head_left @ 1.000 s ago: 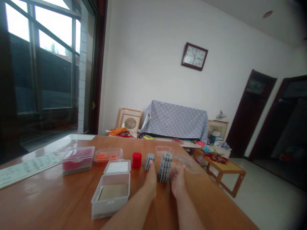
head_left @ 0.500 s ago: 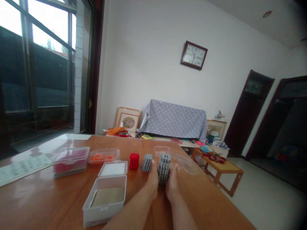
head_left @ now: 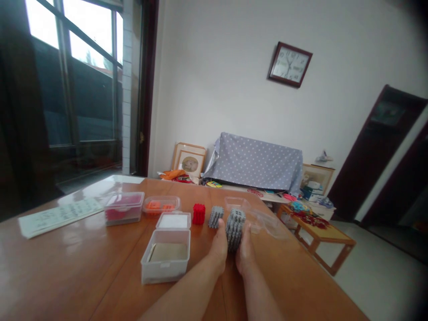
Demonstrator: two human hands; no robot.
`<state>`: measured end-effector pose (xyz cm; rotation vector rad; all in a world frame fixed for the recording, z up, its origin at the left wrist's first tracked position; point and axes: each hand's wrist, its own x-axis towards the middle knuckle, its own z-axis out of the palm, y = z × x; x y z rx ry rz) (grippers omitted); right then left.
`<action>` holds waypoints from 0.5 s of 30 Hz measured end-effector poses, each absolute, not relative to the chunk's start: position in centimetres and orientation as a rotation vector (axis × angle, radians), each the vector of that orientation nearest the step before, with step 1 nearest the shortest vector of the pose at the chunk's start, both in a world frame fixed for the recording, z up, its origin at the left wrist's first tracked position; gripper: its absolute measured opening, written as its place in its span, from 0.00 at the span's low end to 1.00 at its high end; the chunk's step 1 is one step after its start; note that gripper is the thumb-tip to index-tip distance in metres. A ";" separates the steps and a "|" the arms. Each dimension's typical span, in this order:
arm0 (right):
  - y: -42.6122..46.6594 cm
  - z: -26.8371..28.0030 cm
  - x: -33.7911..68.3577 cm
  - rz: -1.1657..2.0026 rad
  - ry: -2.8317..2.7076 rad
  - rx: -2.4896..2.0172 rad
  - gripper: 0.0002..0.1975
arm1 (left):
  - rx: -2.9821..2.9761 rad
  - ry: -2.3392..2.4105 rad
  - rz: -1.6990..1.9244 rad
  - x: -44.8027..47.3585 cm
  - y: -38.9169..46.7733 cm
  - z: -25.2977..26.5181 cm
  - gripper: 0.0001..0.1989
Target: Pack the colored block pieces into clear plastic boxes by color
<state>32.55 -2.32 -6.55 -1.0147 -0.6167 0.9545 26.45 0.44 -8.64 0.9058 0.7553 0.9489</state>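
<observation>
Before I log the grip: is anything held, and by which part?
The tall grey stack seems held by its sides, between the left hand and right hand; exact finger contact is hidden.

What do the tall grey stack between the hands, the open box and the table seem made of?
Tall grey stack: probably matte plastic, given even color and toothed edges.
Open box: likely frosted plastic; walls milky and translucent.
Table: glossy wood or laminate, by its brown, reflective top.
</observation>
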 end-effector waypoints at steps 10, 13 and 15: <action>-3.4 -7.6 30.1 1.065 -0.557 -1.041 0.22 | 0.864 0.804 1.053 23.0 -1.8 -8.3 0.38; -3.5 -7.9 29.3 1.089 -0.553 -1.038 0.33 | 0.873 0.806 1.098 22.0 -2.3 -8.0 0.38; -3.7 -8.2 28.8 1.102 -0.556 -1.030 0.36 | 0.899 0.795 1.113 21.3 -2.5 -7.9 0.38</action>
